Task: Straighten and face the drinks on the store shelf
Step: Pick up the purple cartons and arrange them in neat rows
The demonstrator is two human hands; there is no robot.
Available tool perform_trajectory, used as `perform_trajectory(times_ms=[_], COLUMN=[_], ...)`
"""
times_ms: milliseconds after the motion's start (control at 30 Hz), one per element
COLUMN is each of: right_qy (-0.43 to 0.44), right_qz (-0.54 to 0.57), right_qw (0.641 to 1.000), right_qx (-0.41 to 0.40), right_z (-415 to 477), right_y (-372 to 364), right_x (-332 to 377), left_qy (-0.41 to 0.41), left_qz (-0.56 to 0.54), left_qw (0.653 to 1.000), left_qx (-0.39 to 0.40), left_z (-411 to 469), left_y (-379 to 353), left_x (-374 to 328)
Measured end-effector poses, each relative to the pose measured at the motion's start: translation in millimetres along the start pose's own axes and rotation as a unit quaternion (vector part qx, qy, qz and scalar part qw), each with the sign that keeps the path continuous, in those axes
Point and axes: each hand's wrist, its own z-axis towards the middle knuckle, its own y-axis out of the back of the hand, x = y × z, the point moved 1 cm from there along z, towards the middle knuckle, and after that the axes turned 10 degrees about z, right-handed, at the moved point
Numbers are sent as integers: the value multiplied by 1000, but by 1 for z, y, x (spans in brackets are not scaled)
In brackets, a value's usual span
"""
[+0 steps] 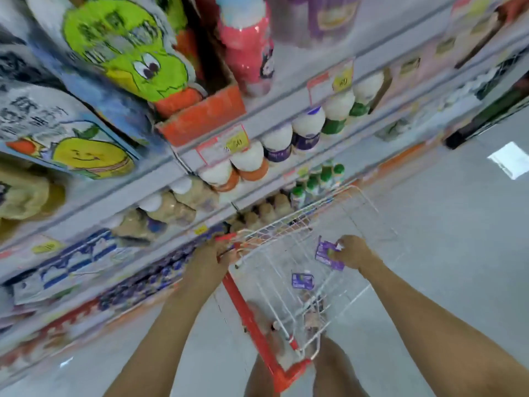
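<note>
Drinks (292, 138) stand in a row along the front edge of the store shelf (272, 110): white-capped bottles with orange, purple and green bands, set shoulder to shoulder. Beige bottles (171, 207) continue the row toward its left end. On the shelf below, small green-capped bottles (317, 179) sit at the front edge too. The caps seem to keep a fair line, so much of the facing looks done. The view is smeared by motion, though, so I cannot tell whether the labels point outward or whether the beige ones lean.

What looks left to do is in the wire cart (357, 202), parked just beside the shelf. It holds two small purple packs. The right hand (353, 252) is down inside the basket with its fingers closed round one purple carton (326, 253). A second purple carton (303, 280) lies loose on the wire bottom, nearer the person. My guess is that both belong somewhere on the shelf, though which row is unclear.

The left hand (220, 250) is wrapped over the cart's near-left corner, where the orange frame (249, 316) meets the rim. The two hands are well apart — one steadies the cart, the other fetches.

On the shelf above, an orange cardboard tray (200, 118) sits at the front edge beside a pink bottle (246, 44).
</note>
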Motion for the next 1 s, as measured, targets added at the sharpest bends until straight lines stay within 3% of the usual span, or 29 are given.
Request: perform_trajectory(times_ms=[67,267,667,800,1000], right_qy=[-49,-71,-89,-66,-2], right_qz=[-31,-55,-52,-78,-43], right_qw=[998,996,994,995,997], right_qx=[12,18,21,13,65], right_z=[28,100,156,138,86], right_y=[-28,-82,-130,-121,-79], right_x=[-31,-81,-107,-98,-25], left_qy=[21,-75,-121,-102,-40], left_qz=[69,163,11,17,-44], left_qw=[997,981,980,985,998], left_qx=[-28,-77,-160,-136,-28], left_z=[10,35,27,25,12], left_y=[-17,-72,-96,-93,-59], left_x=[10,29,44,41,17])
